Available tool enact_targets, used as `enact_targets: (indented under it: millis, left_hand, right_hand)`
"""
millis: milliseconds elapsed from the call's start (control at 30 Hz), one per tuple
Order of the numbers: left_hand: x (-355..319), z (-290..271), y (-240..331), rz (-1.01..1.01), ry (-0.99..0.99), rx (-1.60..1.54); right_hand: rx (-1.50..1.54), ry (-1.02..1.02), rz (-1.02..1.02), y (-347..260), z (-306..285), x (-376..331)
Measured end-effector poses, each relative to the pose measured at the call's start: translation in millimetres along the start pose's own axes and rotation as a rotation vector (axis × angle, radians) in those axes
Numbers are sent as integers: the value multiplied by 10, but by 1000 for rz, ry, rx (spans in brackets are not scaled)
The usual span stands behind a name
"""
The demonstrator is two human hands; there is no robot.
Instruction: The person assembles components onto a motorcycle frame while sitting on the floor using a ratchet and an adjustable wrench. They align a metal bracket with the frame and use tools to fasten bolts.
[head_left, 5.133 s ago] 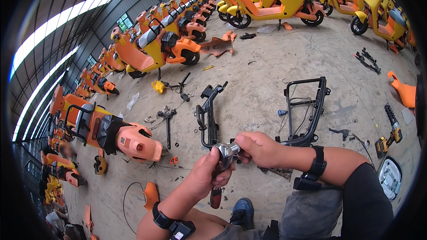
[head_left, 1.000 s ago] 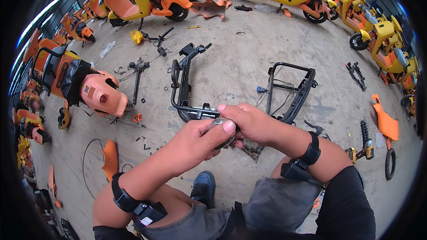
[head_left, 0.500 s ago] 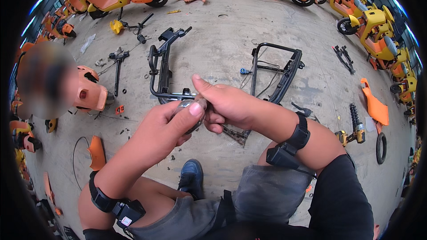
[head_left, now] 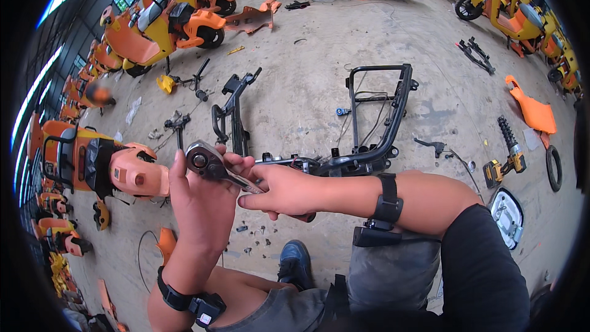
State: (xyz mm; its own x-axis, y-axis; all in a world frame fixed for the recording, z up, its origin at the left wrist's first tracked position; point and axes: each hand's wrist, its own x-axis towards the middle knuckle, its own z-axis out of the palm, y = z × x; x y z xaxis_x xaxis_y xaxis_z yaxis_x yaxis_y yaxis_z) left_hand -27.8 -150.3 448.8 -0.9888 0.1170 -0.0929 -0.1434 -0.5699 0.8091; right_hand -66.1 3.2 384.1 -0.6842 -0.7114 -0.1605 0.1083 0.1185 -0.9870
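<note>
A shiny ratchet wrench (head_left: 208, 162) lies across both hands, its round head toward the left and its handle slanting down to the right. My left hand (head_left: 208, 209) cradles the head, thumb raised on one side and fingers curled behind. My right hand (head_left: 289, 189) grips the handle, hiding its end. Beyond the hands, a black tubular scooter frame (head_left: 401, 120) lies on the floor, with a blue-tipped connector (head_left: 343, 112) beside it. Part of the frame is covered by my hands and right forearm.
Small bolts (head_left: 247, 250) lie scattered near my shoe (head_left: 295, 263). To the right are a yellow-black power drill (head_left: 504, 169), a black tyre (head_left: 554, 169) and an orange panel (head_left: 534, 109). A partly stripped orange scooter (head_left: 138, 172) stands left; scooter rows line the back.
My hands have shifted left and turned, bringing the ratchet head into plain sight. My left thumb has lifted off the tool, and the view has swung leftward.
</note>
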Motion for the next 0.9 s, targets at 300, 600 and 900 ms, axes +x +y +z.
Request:
enact_targets:
  millis: [300,600,900]
  left_hand:
    - [-44,217,570,67,133,264]
    - [8,-1026,349,-118,-140,765]
    - [277,-2210,-2138,-188,-798,1733]
  right_hand:
    - [612,376,218,-52,-486,143]
    - [1143,685,217,73,-1084,267]
    - [1153,758,190,-155,-1043,3]
